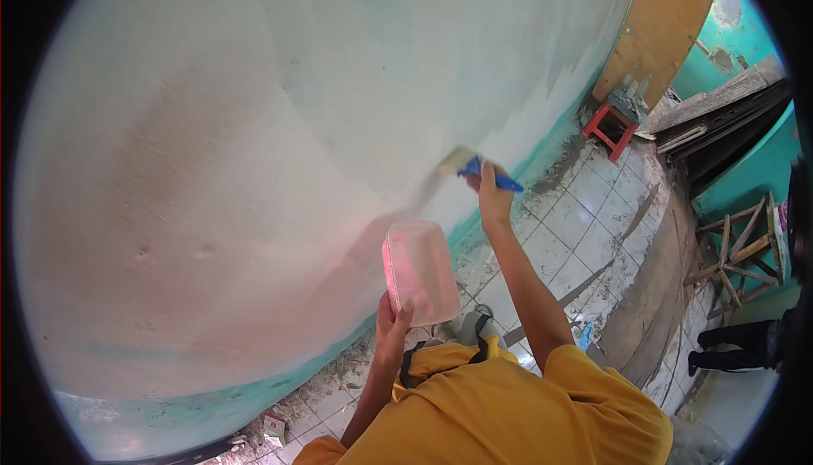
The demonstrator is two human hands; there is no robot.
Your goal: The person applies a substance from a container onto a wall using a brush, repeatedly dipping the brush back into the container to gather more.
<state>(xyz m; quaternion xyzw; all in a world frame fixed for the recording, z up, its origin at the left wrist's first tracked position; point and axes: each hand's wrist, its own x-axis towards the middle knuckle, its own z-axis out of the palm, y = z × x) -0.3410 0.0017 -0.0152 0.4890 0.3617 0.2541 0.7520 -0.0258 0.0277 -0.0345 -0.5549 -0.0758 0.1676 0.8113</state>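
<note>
A paintbrush (pixel 495 179) with a blue handle is gripped in my right hand (pixel 493 194), its pale bristles at the whitish wall (pixel 339 84). My left hand (pixel 394 323) is closed on the lower edge of a pink plastic tub (pixel 422 272), thumb on the near rim. The tub is tilted with its opening towards me and has pale smears inside. It is to the lower left of the brush, close to the wall. White paint covers much of the wall, with pinkish-brown patches at the left and a turquoise strip along the bottom.
White floor tiles (pixel 563 219) carry debris along the wall's foot. A red stool (pixel 611 129) stands at the upper right, by a brown board (pixel 660 24). Stacked planks (pixel 720 109) and a wooden frame (pixel 741 253) are at the right. Another person's dark-clothed legs (pixel 735 346) show below them.
</note>
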